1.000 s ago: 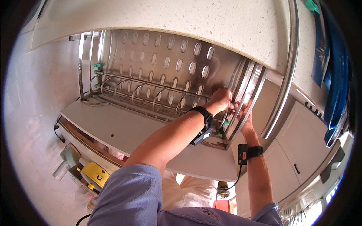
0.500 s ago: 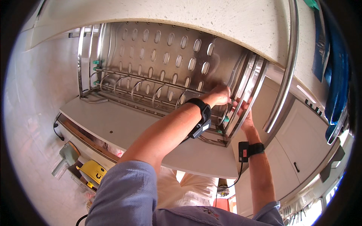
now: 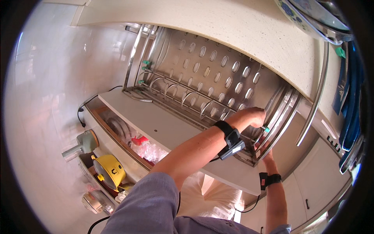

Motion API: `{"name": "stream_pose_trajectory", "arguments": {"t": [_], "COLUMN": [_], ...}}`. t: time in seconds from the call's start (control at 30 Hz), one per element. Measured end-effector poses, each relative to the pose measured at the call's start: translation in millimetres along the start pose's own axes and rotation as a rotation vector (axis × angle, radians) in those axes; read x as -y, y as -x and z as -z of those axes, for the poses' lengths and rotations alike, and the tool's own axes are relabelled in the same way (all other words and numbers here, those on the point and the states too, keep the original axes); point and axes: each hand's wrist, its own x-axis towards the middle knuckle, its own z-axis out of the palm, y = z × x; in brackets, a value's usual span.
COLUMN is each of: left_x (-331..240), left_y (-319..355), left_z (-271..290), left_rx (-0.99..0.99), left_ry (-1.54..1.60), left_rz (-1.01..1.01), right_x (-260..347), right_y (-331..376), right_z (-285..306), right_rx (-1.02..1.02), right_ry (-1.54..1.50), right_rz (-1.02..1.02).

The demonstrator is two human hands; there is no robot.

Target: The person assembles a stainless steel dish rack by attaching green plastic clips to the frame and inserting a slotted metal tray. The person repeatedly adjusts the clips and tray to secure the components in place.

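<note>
A stainless steel rack [image 3: 286,123] with curved wire loops and green joint pieces stands on a white board [image 3: 156,121]. Behind the loops rises a steel panel [image 3: 218,58] with rows of oval slots. My left hand [image 3: 253,116] reaches across to the rack's right end, its fingers curled down beside a green joint piece [image 3: 266,129]; the fingertips are hidden. Lower down, my right hand [image 3: 267,152] is on the outer side of the right posts. Its fingers are bent against the rack's lower right end, partly behind the bars. Both wrists carry black straps with small boxes.
A pale speckled countertop [image 3: 194,17] overhangs the rack. To the left, an open drawer [image 3: 128,150] holds plastic wrapping; a yellow pot [image 3: 109,171] is below it. Bowls [image 3: 311,19] and blue cloths [image 3: 350,93] crowd the right. A black cable [image 3: 80,111] runs along the wall.
My view has turned, so the rack appears farther right and more of the left drawer shows. My right hand has slid down the posts; my left hand stays at the rack's right end.
</note>
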Motion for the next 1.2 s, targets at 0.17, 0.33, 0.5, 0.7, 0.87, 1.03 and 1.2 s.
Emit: {"name": "stream_pose_trajectory", "arguments": {"t": [0.17, 0.33, 0.5, 0.7, 0.87, 1.03, 1.2], "left_x": [-11.6, -9.2, -19.1, -22.5, -50.3, -66.0, -51.7], "left_y": [41.0, 80.4, 137.9, 199.7, 269.4, 313.2, 332.8], "left_z": [1.8, 10.4, 25.8, 19.8, 7.0, -23.7, -71.4], "left_rx": [-0.021, -0.028, -0.157, -0.298, -0.489, -0.415, -0.423], "left_ry": [-0.051, -0.1, -0.001, -0.025, 0.124, 0.291, 0.447], "left_rz": [0.002, -0.048, -0.125, -0.128, -0.139, -0.116, -0.216], "right_x": [6.9, 24.3, 20.8, 64.3, 166.8, 185.5, 195.0], "right_y": [-5.6, 0.3, -5.6, 27.2, 116.7, 181.1, 243.5], "right_z": [9.1, -1.4, -1.5, 26.1, 38.3, 56.2, 2.4], "right_rx": [0.002, 0.063, 0.212, 0.0, -0.079, -0.038, 0.114], "right_ry": [0.173, 0.048, 0.125, 0.979, 1.174, 0.878, 0.694], "right_rz": [-0.051, -0.117, -0.024, 0.203, 0.27, 0.54, 0.579]}}
